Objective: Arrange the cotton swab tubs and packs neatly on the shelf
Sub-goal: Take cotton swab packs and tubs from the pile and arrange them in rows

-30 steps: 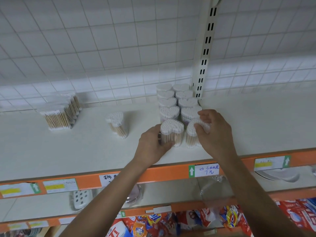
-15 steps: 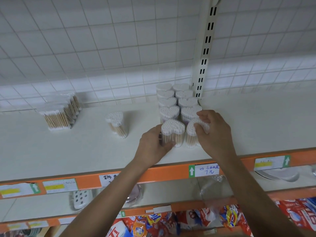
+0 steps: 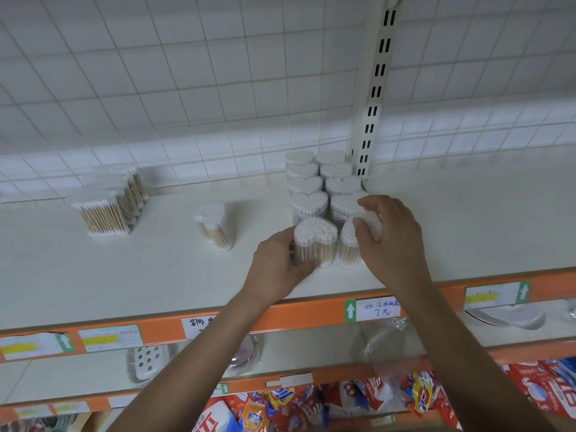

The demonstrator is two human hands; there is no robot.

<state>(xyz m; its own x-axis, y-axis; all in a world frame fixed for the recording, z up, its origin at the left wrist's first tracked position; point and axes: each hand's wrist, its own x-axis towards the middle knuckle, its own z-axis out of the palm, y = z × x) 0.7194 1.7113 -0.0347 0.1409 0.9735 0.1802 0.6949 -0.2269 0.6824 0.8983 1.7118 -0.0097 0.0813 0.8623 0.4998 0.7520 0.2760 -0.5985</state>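
Heart-shaped clear tubs of cotton swabs stand in two rows (image 3: 321,182) on the white shelf (image 3: 156,275), running from the back wall toward the front edge. My left hand (image 3: 277,263) grips the front left tub (image 3: 315,241) from its left side. My right hand (image 3: 389,235) grips the front right tub (image 3: 349,244), fingers curled over its top. One more heart tub (image 3: 213,224) stands alone to the left. Flat packs of swabs (image 3: 107,204) are lined up at the far left.
A slotted white upright (image 3: 374,88) rises behind the rows against the wire grid back. The shelf's orange front rail (image 3: 296,316) carries price labels. Lower shelves hold a soap dish (image 3: 146,363), plastic-wrapped items and colourful packets (image 3: 311,403).
Almost nothing has moved; both hands stay on the two front tubs, with only slight shifts of the fingers.
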